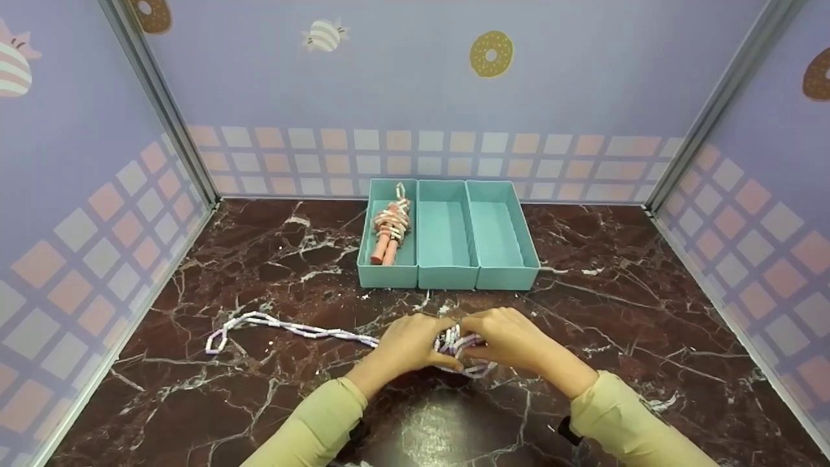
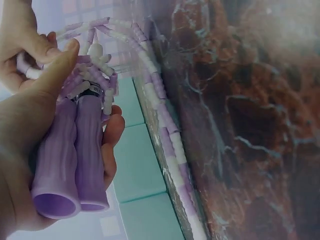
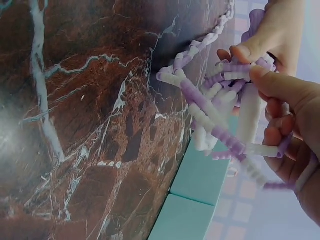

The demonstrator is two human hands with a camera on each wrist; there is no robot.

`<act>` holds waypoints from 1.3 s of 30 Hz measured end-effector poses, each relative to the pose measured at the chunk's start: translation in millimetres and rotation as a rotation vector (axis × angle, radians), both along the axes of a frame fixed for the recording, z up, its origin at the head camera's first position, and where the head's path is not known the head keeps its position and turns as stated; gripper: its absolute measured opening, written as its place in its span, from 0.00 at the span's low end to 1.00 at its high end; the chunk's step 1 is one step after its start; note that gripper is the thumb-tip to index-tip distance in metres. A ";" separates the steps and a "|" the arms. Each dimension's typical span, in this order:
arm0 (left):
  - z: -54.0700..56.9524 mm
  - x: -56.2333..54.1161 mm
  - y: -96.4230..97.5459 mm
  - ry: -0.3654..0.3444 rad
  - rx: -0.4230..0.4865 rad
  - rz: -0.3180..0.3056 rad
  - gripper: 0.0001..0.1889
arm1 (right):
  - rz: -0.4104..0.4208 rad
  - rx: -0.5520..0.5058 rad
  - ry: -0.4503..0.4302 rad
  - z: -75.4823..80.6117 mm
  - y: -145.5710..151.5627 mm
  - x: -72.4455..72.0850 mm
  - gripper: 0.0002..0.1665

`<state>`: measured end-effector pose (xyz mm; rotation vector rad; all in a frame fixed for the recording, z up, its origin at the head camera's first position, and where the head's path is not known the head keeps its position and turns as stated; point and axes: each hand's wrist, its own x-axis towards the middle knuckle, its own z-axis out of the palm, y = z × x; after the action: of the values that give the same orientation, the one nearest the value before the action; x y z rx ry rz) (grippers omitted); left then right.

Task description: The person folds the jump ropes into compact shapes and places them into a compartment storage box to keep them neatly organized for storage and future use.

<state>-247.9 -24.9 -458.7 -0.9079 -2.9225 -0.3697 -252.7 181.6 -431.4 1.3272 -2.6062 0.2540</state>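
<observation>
A purple-and-white beaded jump rope (image 1: 318,332) is bunched between both hands, above the dark marbled table. My left hand (image 1: 407,342) grips its two purple handles (image 2: 90,145) side by side, with beaded cord wound around their upper ends. Close beside it, my right hand (image 1: 509,336) pinches strands of the cord; in the right wrist view its thumb and fingers (image 3: 287,87) hold beads against the bundle, and loops dangle below. One doubled length of cord trails left across the table and ends in a loop.
Beyond the hands stands a teal box (image 1: 447,277) with three compartments. Its left compartment contains a wrapped orange-and-white beaded jump rope (image 1: 392,224) with orange handles. Patterned panels (image 1: 415,84) enclose the marbled table (image 1: 259,395) at the back and both sides.
</observation>
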 end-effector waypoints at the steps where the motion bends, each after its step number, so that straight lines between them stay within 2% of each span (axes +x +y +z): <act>1: -0.7 -0.1 0.1 0.012 -0.008 -0.004 0.38 | -0.008 -0.009 -0.012 -0.3 -0.3 -1.1 0.15; 9: -4.0 0.3 -0.2 0.055 -0.041 -0.029 0.37 | -0.052 -0.084 -0.243 -3.1 -0.4 -10.6 0.18; 12: -3.4 0.4 0.7 0.062 -0.068 -0.028 0.36 | -0.086 -0.077 -0.271 -1.9 -0.9 -11.5 0.20; 15: -3.3 -0.1 1.6 0.068 -0.084 -0.030 0.34 | -0.096 -0.050 -0.263 0.9 -2.2 -11.5 0.21; 19: -2.8 -1.1 1.6 0.067 -0.089 -0.057 0.28 | -0.047 -0.026 -0.296 9.2 -4.2 -12.5 0.18; 23: -2.4 -1.9 0.3 0.039 -0.088 -0.104 0.24 | 0.008 -0.034 -0.436 16.8 -3.7 -15.5 0.15; 26: -3.1 -2.4 -1.5 0.017 -0.091 -0.139 0.24 | 0.030 -0.095 -0.579 16.4 1.0 -21.0 0.15; 29: -4.6 -2.1 -3.3 0.006 -0.094 -0.170 0.25 | 0.045 -0.180 -0.676 12.3 7.0 -28.6 0.14; 33: -7.6 -0.3 -4.4 -0.021 -0.073 -0.207 0.22 | 0.035 -0.310 -0.735 6.7 11.8 -37.1 0.12; 39: -12.8 0.5 -7.5 -0.029 0.052 -0.241 0.21 | -0.006 -0.501 -0.721 -7.6 16.8 -47.0 0.08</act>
<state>-247.4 -32.4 -471.5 -1.2608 -2.8186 -0.4728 -299.6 198.4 -438.9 1.1785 -2.7509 1.5130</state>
